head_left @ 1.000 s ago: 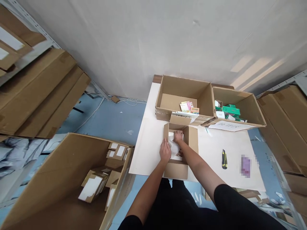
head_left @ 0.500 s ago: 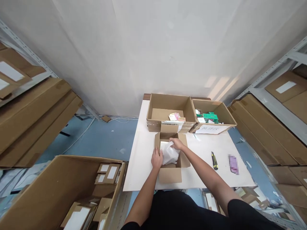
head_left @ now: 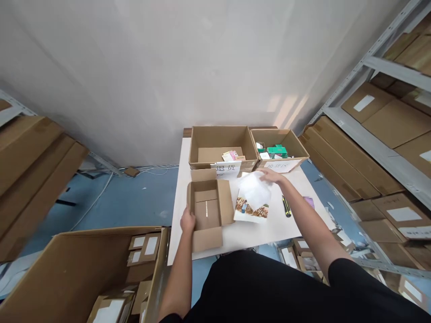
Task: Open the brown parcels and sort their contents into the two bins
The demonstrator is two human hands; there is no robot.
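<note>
An open cardboard carton [head_left: 207, 241] sits on the white table with its flaps spread, and its inside shows bare. My left hand [head_left: 187, 220] is closed on the carton's left wall, the fingers partly hidden. Right of the carton is a flat white item with a printed picture [head_left: 251, 217], a box or a book; I cannot tell which. Over its upper part lies a crumpled white plastic bag [head_left: 255, 189], pinched at its upper right by my right hand [head_left: 271, 175]. Whether the printed item rests fully on the table is unclear.
Behind stand two labelled cartons, one with a few small packs [head_left: 230, 155], one with green boxes [head_left: 277, 151]. A yellow-black utility knife [head_left: 286, 206] and a blurred purple item [head_left: 309, 202] lie right. A large carton [head_left: 111, 229] of parcels stands left; shelves [head_left: 387, 148] flank the right.
The white bag and printed item have come out of the carton to its right, with my right hand. My left hand has moved to the carton's left wall. The view has shifted right.
</note>
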